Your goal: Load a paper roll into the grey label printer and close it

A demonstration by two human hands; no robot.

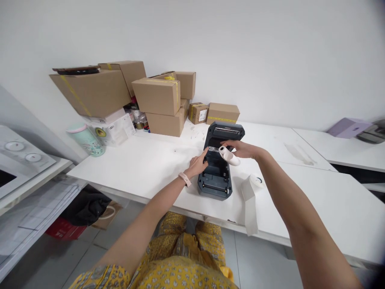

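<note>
A dark label printer stands on the white table with its lid raised and its inner bay exposed. My left hand, a pink band on its wrist, is at the printer's left edge. Its index finger stretches toward the hinge side and its thumb is apart. Over the bay, my right hand grips a small white paper roll, tilted, with its hollow core facing left. Another white label roll rests to the right of the printer, its loose strip hanging over the table's front edge.
Stacked cardboard boxes line the wall at the back left, with smaller boxes behind the printer. A mint tumbler and a white microwave are at the left. A purple box lies far right.
</note>
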